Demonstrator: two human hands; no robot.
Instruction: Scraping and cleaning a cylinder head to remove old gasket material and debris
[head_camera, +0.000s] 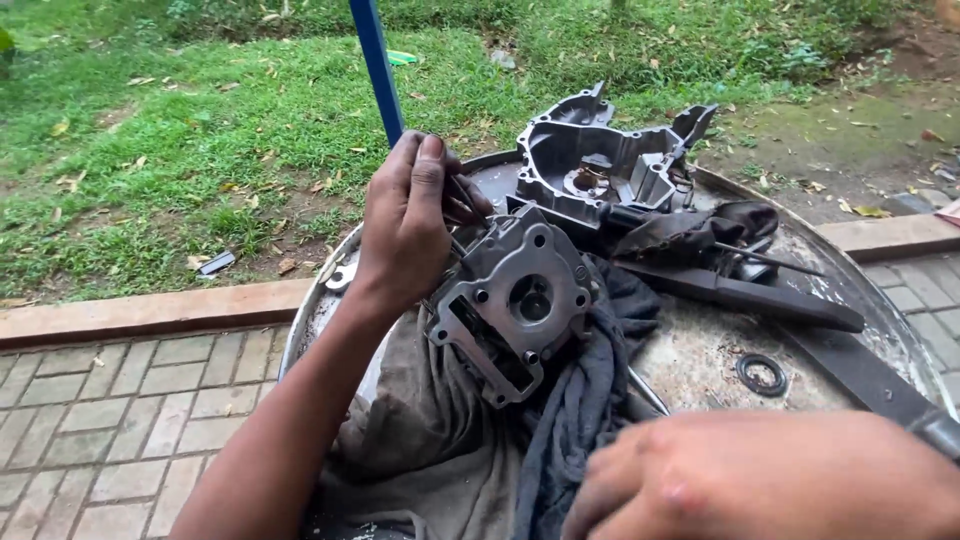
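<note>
Cleaning or inspection of the grey engine cylinder head (515, 300) looks to be the step in hand; it lies on dark rags (570, 420) mid-tabletop. Left hand (405, 225), at ten o'clock of it, pinches a thin tool (462, 195). Right hand (770, 478), at five o'clock, is blurred; I cannot tell its grip. Next move calls for steadying the head.

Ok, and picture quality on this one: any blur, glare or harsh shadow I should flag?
Head view: soft, even daylight with no hard shadows or glare; the left hand and the grey engine part it steadies are sharp; the right hand, close to the lens at the bottom edge, is blurred and its grip unreadable; the grass behind stays fairly clear.
</note>
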